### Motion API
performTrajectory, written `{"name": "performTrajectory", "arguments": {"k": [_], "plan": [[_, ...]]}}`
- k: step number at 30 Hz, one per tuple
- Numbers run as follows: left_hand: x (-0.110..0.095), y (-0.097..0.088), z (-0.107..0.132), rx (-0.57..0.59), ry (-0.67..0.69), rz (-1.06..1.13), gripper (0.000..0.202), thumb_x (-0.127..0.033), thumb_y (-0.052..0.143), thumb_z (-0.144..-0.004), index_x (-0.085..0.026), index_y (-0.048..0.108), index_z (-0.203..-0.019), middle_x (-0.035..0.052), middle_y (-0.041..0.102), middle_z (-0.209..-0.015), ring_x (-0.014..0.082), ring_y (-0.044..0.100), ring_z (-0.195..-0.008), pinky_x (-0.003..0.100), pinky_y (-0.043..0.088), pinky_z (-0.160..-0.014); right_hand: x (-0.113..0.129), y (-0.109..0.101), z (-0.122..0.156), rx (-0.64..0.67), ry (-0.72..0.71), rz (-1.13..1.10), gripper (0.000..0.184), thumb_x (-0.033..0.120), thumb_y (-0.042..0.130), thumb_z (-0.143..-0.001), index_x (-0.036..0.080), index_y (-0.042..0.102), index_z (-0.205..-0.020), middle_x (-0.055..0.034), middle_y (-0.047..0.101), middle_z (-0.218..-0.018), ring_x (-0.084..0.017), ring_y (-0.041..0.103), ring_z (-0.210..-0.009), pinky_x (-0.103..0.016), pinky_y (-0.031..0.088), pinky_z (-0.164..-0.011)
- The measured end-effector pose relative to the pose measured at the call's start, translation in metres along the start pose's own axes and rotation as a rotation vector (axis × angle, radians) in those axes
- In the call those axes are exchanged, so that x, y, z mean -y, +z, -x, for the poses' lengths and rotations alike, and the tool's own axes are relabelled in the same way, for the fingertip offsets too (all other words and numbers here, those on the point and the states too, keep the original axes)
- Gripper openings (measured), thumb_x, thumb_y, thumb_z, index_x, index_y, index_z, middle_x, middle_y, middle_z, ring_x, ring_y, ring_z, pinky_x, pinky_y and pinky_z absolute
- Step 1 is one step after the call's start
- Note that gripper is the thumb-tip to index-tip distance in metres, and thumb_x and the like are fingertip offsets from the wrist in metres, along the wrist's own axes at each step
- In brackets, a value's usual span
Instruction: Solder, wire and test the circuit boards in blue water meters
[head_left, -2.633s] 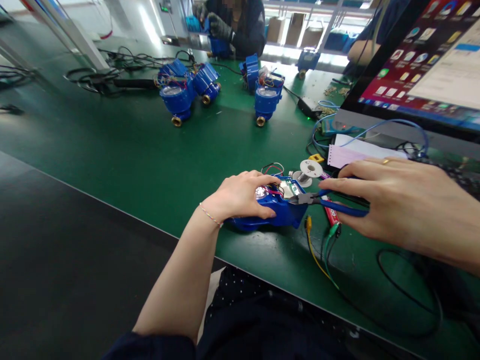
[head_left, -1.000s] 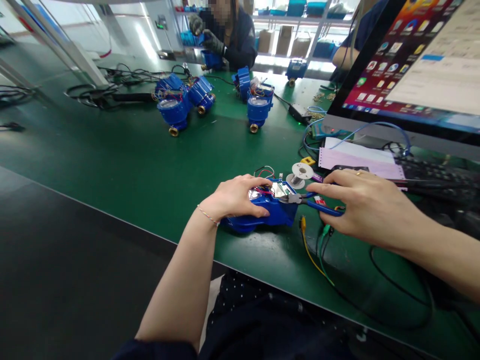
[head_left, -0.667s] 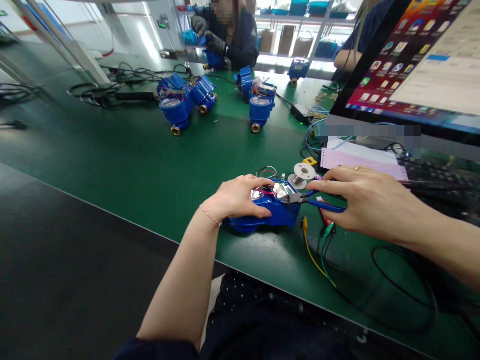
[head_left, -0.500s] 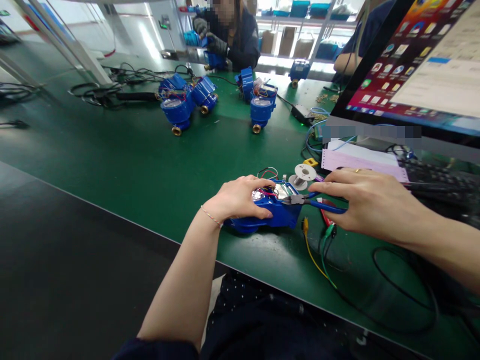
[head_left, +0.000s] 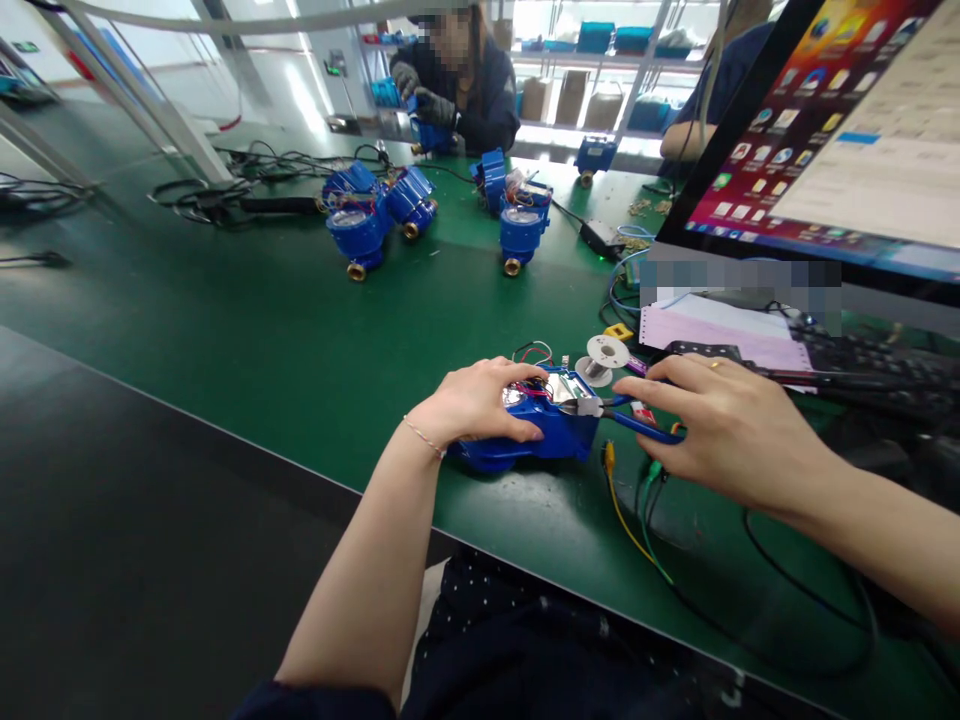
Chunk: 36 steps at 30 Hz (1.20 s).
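My left hand (head_left: 484, 402) grips a blue water meter (head_left: 559, 432) lying on the green table, thumb on its near side and fingers over the top. Its housing is uncovered, showing wires and a pale circuit part (head_left: 564, 388). In my right hand (head_left: 720, 415) is a pair of pliers (head_left: 641, 424) with blue handles. The jaws meet the right part of the meter's open housing; what is between them is too small to tell. A white spool of solder wire (head_left: 606, 352) stands just behind the meter. Yellow (head_left: 610, 460) and green (head_left: 655, 470) clip leads lie to its right.
Several more blue meters (head_left: 520, 235) stand farther back. A monitor (head_left: 832, 150), pink paper (head_left: 720, 335) and keyboard (head_left: 885, 360) occupy the right side. Black cables (head_left: 802, 550) loop at the front right. Across the table, a person in gloves (head_left: 435, 107) holds another meter.
My right hand has shifted slightly down, and the pliers' handles tilt a little more downward. My left hand keeps its hold on the meter. The whole view has moved slightly.
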<state>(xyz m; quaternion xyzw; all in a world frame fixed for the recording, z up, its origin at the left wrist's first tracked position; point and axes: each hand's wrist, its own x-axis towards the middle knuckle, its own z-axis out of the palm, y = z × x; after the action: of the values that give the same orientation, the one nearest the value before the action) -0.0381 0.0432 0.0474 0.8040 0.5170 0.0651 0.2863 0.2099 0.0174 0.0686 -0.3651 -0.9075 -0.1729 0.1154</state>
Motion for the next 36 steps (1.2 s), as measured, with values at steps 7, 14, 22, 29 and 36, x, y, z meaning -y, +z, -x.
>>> {"name": "performTrajectory", "arguments": {"k": [7, 14, 22, 29, 36], "plan": [[0.001, 0.001, 0.001, -0.009, 0.006, 0.001, 0.065, -0.047, 0.072, -0.064, -0.038, 0.048, -0.123, 0.0008, 0.053, -0.123, 0.0263, 0.051, -0.112, 0.039, 0.045, -0.092, -0.006, -0.003, -0.006, 0.061, 0.000, -0.030, 0.026, 0.022, 0.061, -0.075, 0.021, 0.066, -0.101, -0.0042, 0.063, -0.090, -0.020, 0.057, -0.077, -0.031, 0.043, -0.066], [0.003, 0.001, -0.002, -0.010, -0.004, 0.029, 0.064, -0.047, 0.072, -0.063, -0.039, 0.048, -0.122, 0.0005, 0.054, -0.121, 0.0261, 0.052, -0.110, 0.038, 0.046, -0.090, 0.007, -0.004, 0.003, -0.133, -0.125, 0.223, 0.021, 0.018, 0.058, -0.077, 0.017, 0.065, -0.096, -0.0064, 0.064, -0.083, -0.018, 0.054, -0.072, -0.030, 0.036, -0.062], [0.001, -0.001, -0.001, 0.009, -0.019, 0.012, 0.065, -0.048, 0.070, -0.064, -0.038, 0.047, -0.123, 0.0011, 0.054, -0.121, 0.0266, 0.052, -0.110, 0.039, 0.045, -0.091, 0.005, 0.010, 0.007, -0.098, 0.028, 0.045, 0.023, 0.023, 0.056, -0.079, 0.018, 0.064, -0.100, -0.0071, 0.063, -0.089, -0.020, 0.056, -0.079, -0.031, 0.040, -0.066], [0.000, 0.001, 0.002, -0.007, -0.005, 0.005, 0.065, -0.049, 0.070, -0.064, -0.038, 0.046, -0.124, 0.0010, 0.053, -0.122, 0.0263, 0.051, -0.113, 0.038, 0.045, -0.092, -0.002, 0.004, -0.002, -0.005, 0.030, -0.074, 0.026, 0.026, 0.054, -0.079, 0.019, 0.065, -0.102, -0.0061, 0.062, -0.088, -0.019, 0.058, -0.078, -0.031, 0.043, -0.070], [0.002, 0.002, 0.001, -0.018, 0.001, 0.002, 0.065, -0.050, 0.071, -0.063, -0.039, 0.047, -0.123, 0.0012, 0.054, -0.121, 0.0267, 0.052, -0.111, 0.040, 0.045, -0.092, 0.007, 0.003, 0.003, -0.094, 0.039, -0.007, 0.022, 0.022, 0.053, -0.080, 0.018, 0.067, -0.096, -0.0054, 0.062, -0.082, -0.018, 0.057, -0.074, -0.029, 0.041, -0.065]]}}
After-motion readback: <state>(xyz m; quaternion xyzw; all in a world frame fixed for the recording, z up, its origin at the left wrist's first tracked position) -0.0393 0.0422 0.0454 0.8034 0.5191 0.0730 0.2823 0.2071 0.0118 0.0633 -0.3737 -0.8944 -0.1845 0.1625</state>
